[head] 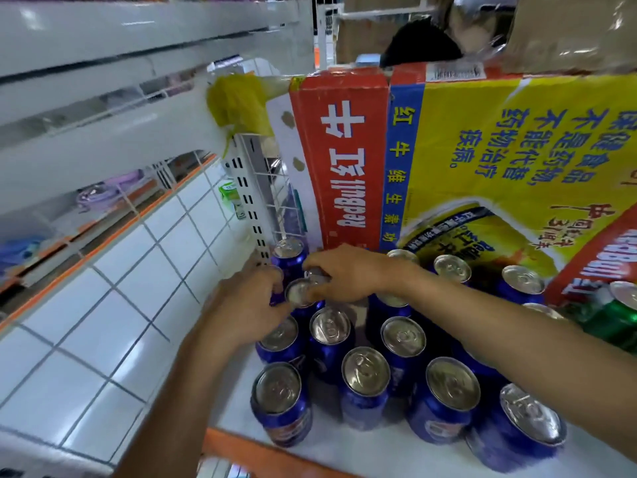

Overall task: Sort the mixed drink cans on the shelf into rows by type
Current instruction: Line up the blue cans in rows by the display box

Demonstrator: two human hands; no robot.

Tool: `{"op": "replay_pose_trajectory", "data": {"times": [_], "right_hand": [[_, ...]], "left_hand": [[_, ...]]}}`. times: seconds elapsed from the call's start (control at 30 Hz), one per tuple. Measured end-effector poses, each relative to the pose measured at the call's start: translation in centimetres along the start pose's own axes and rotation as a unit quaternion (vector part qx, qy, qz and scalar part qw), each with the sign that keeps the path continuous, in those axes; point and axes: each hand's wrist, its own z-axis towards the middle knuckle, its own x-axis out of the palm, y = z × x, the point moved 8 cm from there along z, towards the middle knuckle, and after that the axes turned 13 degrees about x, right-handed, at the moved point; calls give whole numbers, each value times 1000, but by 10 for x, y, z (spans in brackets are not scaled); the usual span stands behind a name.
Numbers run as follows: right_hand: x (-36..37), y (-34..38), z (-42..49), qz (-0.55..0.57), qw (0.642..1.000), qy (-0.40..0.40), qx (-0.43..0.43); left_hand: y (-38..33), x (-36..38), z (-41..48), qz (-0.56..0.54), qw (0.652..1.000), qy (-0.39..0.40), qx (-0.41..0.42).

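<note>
Several blue drink cans (363, 391) with silver tops stand upright on the white shelf (344, 446). My left hand (248, 305) curls round a blue can (299, 294) near the shelf's back left. My right hand (348, 274) reaches across from the right and its fingers grip the top of a neighbouring can (317, 276), mostly hidden under the hand. Another blue can (289, 253) stands just behind them by the upright. Green cans (620, 315) stand at the far right edge.
A large red and yellow Red Bull carton (482, 160) stands at the back of the shelf. A white slotted upright (250, 201) borders the shelf on the left. White tiled floor (103, 322) lies to the left. The shelf's orange front edge (262, 453) runs below.
</note>
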Motion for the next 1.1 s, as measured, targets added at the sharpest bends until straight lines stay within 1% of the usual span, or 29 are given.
{"op": "replay_pose_trajectory", "data": {"times": [0.03,0.1,0.17,0.23,0.33,0.4,0.53,0.67,0.77,0.83,0.9,0.97,1.03,1.1], "right_hand": [[7,3,7,-4,1000,17,15],[21,14,17,-8,999,44,13],[27,20,22,7,999,51,11],[23,19,25,-9,999,36,18],[16,5,30,-51,997,36,46],[10,-6,31,-86,994,32,62],[-3,-27,30,-132,987,17,90],[-10,-36,32,-152,983,-9,102],[-12,-28,36,-171,981,-19,86],[-15,-19,40,-158,985,-27,63],[-22,-5,43,-107,992,-47,39],[-27,10,49,-64,996,-66,-1],[-27,22,57,-56,996,-66,-34],[-20,29,68,-75,995,-52,-42]], "left_hand": [[3,12,-6,-6,999,31,-12],[5,37,-12,-33,996,85,-22],[8,53,-13,-22,994,101,-25],[9,55,-12,-16,996,82,-25],[2,51,-9,-37,998,60,4],[-2,49,-8,-42,997,59,24],[-15,43,-6,-7,996,69,63],[-10,44,-5,-91,992,70,50],[-4,43,-8,-159,985,66,32],[-1,43,-11,-196,979,58,17],[9,45,-15,-253,966,33,-26],[25,43,-18,-295,952,-35,-76],[43,32,-20,-231,958,-130,-108],[55,22,-20,-146,959,-203,-130]]}}
